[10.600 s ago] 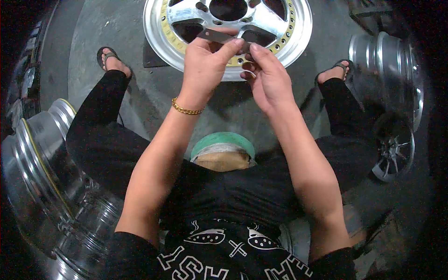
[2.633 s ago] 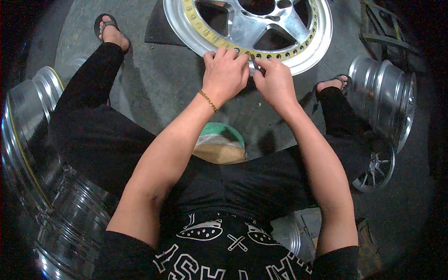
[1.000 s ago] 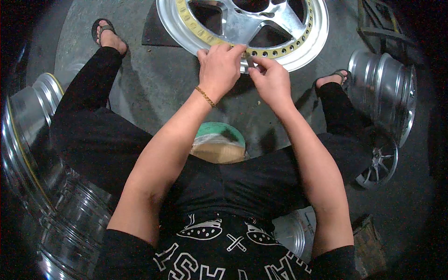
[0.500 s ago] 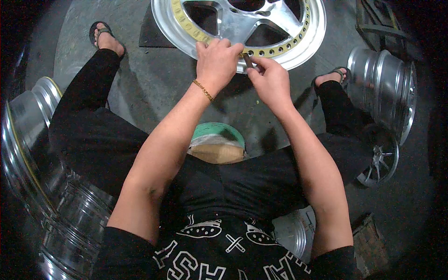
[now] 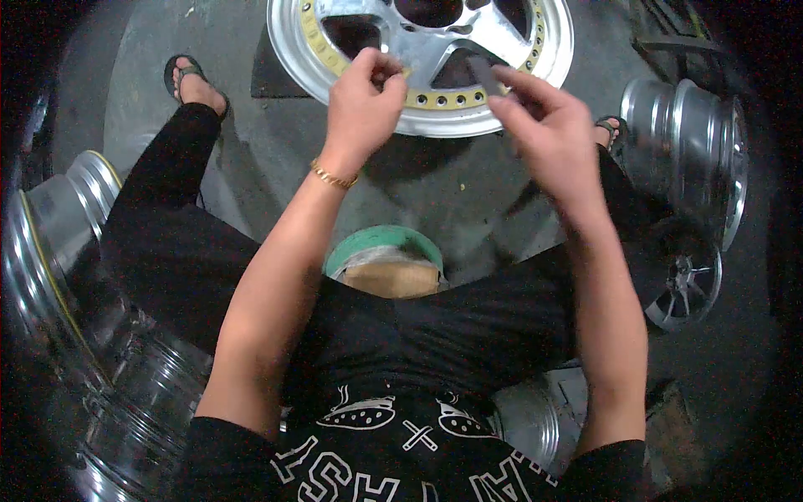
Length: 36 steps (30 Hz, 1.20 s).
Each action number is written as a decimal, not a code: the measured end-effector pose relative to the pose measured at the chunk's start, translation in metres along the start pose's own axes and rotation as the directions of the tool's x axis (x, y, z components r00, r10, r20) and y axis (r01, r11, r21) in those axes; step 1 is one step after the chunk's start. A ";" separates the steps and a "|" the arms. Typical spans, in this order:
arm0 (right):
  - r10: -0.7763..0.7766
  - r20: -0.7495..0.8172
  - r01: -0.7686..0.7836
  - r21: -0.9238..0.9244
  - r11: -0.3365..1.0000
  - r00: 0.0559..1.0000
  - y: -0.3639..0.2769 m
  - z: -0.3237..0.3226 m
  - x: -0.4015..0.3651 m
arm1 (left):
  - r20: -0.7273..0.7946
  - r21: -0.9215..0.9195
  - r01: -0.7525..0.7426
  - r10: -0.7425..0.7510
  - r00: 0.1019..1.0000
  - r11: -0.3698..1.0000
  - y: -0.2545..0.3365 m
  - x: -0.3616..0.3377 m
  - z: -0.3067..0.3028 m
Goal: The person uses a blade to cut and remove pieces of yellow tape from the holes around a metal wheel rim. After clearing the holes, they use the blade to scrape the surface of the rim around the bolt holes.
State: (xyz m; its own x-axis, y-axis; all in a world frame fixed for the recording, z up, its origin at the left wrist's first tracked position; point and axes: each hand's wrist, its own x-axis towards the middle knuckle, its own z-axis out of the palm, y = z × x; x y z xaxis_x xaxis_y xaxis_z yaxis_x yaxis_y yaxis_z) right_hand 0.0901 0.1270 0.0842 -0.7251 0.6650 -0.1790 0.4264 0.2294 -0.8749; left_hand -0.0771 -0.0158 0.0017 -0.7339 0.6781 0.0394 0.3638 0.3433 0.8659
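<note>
A polished alloy wheel (image 5: 288,71) lies face up on the floor, with yellow masking tape (image 5: 311,33) around its rim face. At the near and right side, bolt holes show through the tape; on the left, tape covers most of them. My left hand (image 5: 364,105) is over the near left of the rim, thumb and fingers closed in a pinch. A small bit of yellow tape (image 5: 406,74) shows at its fingertips. To the right, my right hand (image 5: 548,125) grips a thin dark flat blade (image 5: 483,75), blurred by motion, raised over the rim and spoke gap.
A round green-rimmed container (image 5: 401,238) with cardboard on it sits between my legs. More wheel rims stand at the left (image 5: 50,268) and right (image 5: 686,151). A small spoked wheel (image 5: 687,284) is beside my right leg. A dark mat (image 5: 272,71) lies under the wheel.
My hands have come apart: the right moved right and up off the rim with the blade, the left shifted slightly left. More of the tape's near edge shows between them.
</note>
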 end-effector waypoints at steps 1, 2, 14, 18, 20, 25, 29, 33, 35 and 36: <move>-0.023 -0.002 0.023 0.039 0.999 1.000 -0.015 -0.016 0.000 | 0.052 -0.138 0.093 -0.086 0.995 0.986 0.006 -0.002 -0.006; -0.047 -0.006 0.048 0.080 0.996 0.999 -0.028 -0.030 0.001 | 0.118 -0.265 0.189 -0.162 0.980 0.946 0.013 -0.004 -0.012; -0.078 -0.163 0.116 0.236 0.965 0.984 -0.039 -0.035 0.032 | 0.568 0.086 0.344 -0.329 0.755 0.935 0.046 -0.135 0.025; -0.157 -0.249 0.190 0.116 0.975 0.956 -0.036 -0.038 0.031 | 0.558 0.095 0.003 -0.056 0.828 0.996 0.047 -0.116 0.045; -0.165 -0.268 0.183 0.043 0.982 0.949 -0.055 -0.047 0.020 | 0.534 0.153 0.011 -0.092 0.840 0.988 0.031 -0.114 0.048; -0.318 -0.351 0.326 -0.038 0.945 0.881 -0.027 -0.051 0.037 | 0.644 0.333 0.119 -0.318 0.696 0.935 0.025 -0.120 0.046; -0.358 -0.363 0.354 -0.079 0.932 0.860 -0.026 -0.054 0.037 | 0.640 0.305 0.058 -0.250 0.726 0.951 0.027 -0.125 0.051; -0.354 -0.424 0.367 -0.053 0.929 0.834 -0.027 -0.058 0.036 | 0.587 0.286 0.081 -0.241 0.773 0.955 0.015 -0.122 0.056; -0.290 -0.418 0.313 -0.013 0.950 0.861 -0.026 -0.063 0.036 | 0.536 0.269 0.027 -0.173 0.826 0.963 0.010 -0.121 0.056; -0.305 -0.411 0.326 -0.020 0.945 0.859 -0.025 -0.064 0.036 | 0.524 0.263 0.030 -0.168 0.835 0.964 0.006 -0.120 0.057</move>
State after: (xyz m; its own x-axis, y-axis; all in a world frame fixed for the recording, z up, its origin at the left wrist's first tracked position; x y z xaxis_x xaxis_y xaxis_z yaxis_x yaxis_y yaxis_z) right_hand 0.0881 0.1906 0.1280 -0.5306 0.7935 0.2981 0.1776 0.4480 -0.8762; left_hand 0.0458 -0.0577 -0.0263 -0.3735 0.8489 -0.3740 0.4797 0.5218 0.7054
